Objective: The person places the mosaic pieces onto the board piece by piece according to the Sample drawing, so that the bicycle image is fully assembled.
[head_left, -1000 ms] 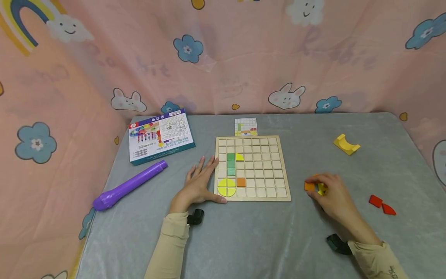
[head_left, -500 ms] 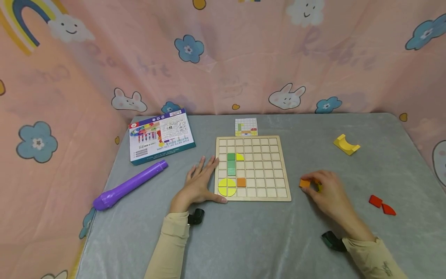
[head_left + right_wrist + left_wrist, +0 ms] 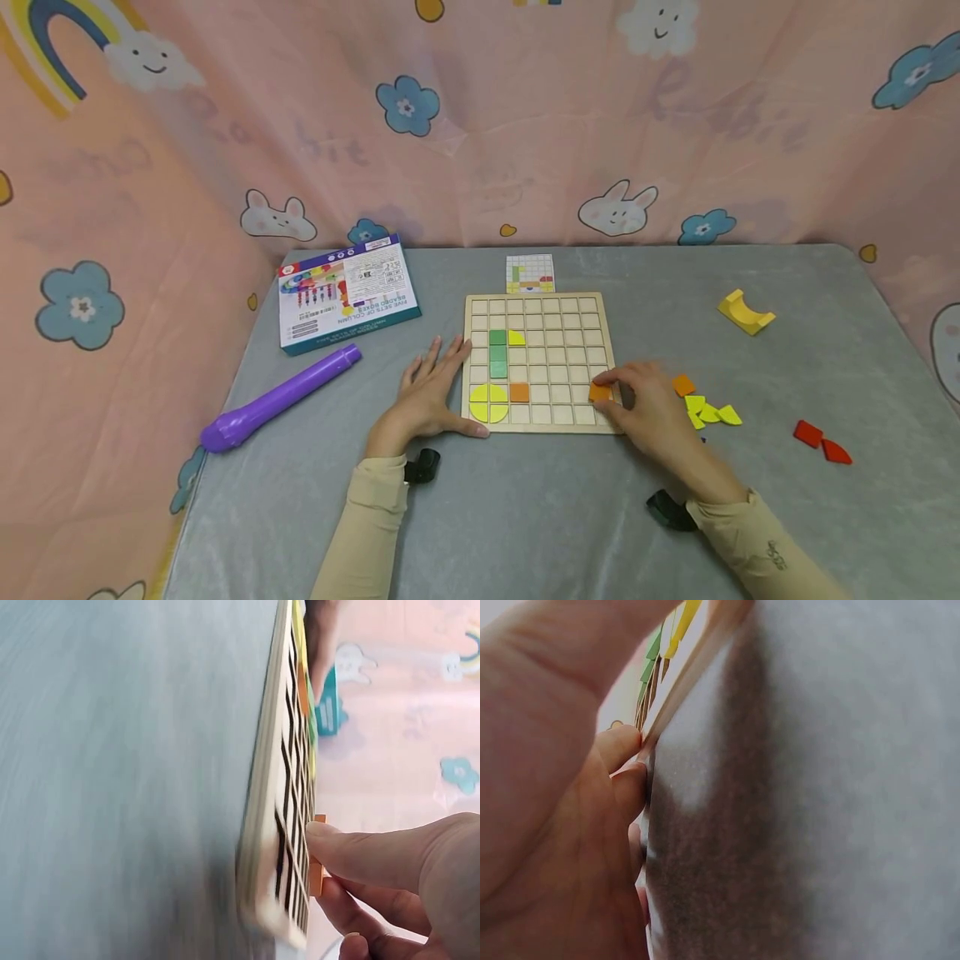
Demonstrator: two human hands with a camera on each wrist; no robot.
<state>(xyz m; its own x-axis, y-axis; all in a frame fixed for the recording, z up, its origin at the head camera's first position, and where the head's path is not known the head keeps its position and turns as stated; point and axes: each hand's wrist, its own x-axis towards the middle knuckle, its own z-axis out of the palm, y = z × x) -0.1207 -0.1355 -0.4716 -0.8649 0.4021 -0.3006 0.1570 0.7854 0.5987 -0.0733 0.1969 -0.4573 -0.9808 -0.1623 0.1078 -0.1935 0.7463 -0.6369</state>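
A wooden grid board lies mid-table, bearing a yellow circle of quarter pieces, green squares, a yellow quarter piece and an orange square. My right hand pinches another orange square tile between thumb and finger, over the board's right columns. In the right wrist view that orange tile stands close at the grid face. My left hand rests with spread fingers at the board's left edge, thumb at its lower corner; in the left wrist view its fingertips touch the rim.
A pattern card lies behind the board. Right of it are an orange tile, several yellow pieces, red pieces and a yellow curved block. To the left lie a purple microphone-shaped tube and a box.
My right hand has moved left from the loose pieces to the board with an orange square tile, uncovering the yellow pieces and another orange tile. My left hand stays in place.
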